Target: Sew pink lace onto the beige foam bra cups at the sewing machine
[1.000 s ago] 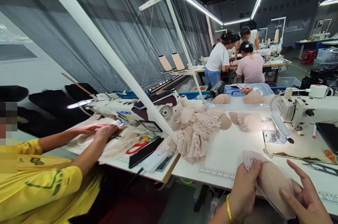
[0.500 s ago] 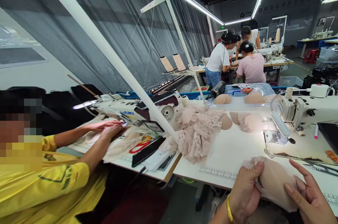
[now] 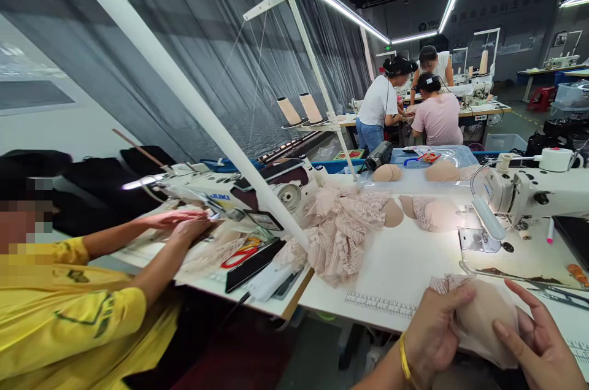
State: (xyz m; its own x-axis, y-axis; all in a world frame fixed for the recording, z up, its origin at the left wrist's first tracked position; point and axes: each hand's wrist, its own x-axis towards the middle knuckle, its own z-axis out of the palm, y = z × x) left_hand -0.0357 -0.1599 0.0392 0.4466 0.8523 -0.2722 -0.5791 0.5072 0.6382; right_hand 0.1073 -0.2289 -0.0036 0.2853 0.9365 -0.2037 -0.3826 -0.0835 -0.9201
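Between my two hands, at the table's front edge on the lower right, is a beige bra cup [image 3: 488,310] with thin fabric and lace over it. My left hand [image 3: 435,325], a yellow bangle at its wrist, grips the cup's left side with the thumb on top. On the right side my right hand [image 3: 536,335] pinches the cup between thumb and fingers, its index finger raised off the fabric. Beyond my hands stands a white sewing machine [image 3: 529,184]. A lace-covered cup [image 3: 439,213] lies by its lit needle area.
Crumpled beige lace [image 3: 340,230] lies on the table's left side. A plastic bin [image 3: 416,174] with more cups stands behind. A slanting white pole [image 3: 197,102] crosses the left. Scissors [image 3: 559,295] lie at right. A co-worker in a yellow shirt [image 3: 92,316] works at another machine.
My left hand has shifted slightly right, its thumb now further over the cup. The cup is turned a little, with its fabric lying closer. My right hand stays almost in place.
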